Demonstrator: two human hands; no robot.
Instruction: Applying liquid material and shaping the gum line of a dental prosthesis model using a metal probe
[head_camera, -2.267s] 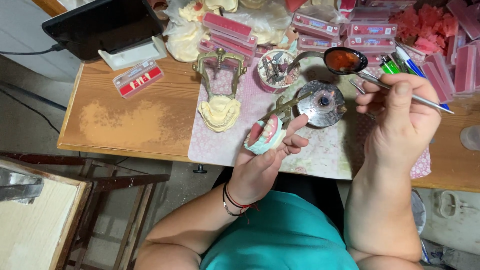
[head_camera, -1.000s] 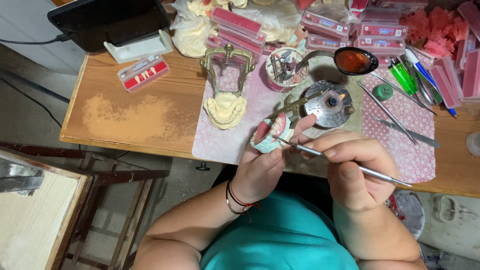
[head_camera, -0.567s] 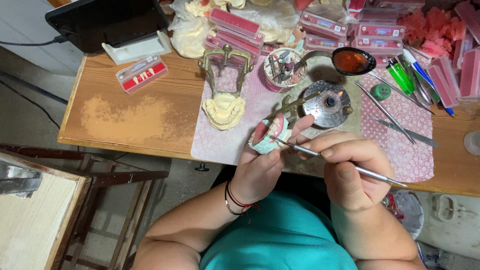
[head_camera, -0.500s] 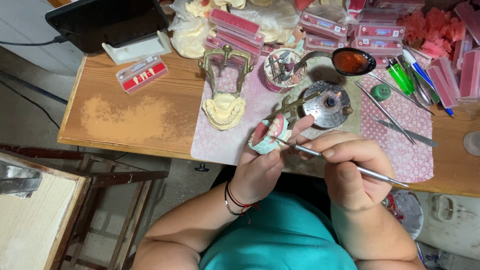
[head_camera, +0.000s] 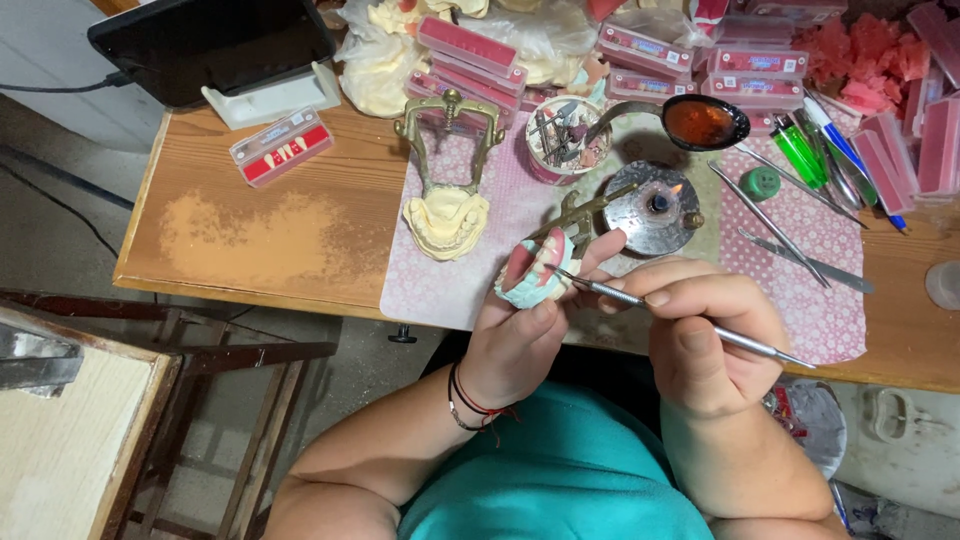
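1. My left hand (head_camera: 520, 335) has its grip closed round the denture model (head_camera: 535, 272), held up just off the bench (head_camera: 260, 235) edge.
2. My right hand (head_camera: 705, 335) pinches a thin metal tool (head_camera: 640, 298) like a pen, its tip touching the teeth.
3. The small burner (head_camera: 658, 205) is lit just behind; my fingers could stray too near the flame.
4. Pressing too hard could gouge the pink wax or shift a tooth.

Left hand (head_camera: 520, 340) grips a denture model (head_camera: 535, 272) above the table edge. Right hand (head_camera: 705, 335) holds a metal carving instrument (head_camera: 690, 320), tip touching the model's teeth. Lit spirit lamp (head_camera: 658, 205) just behind.
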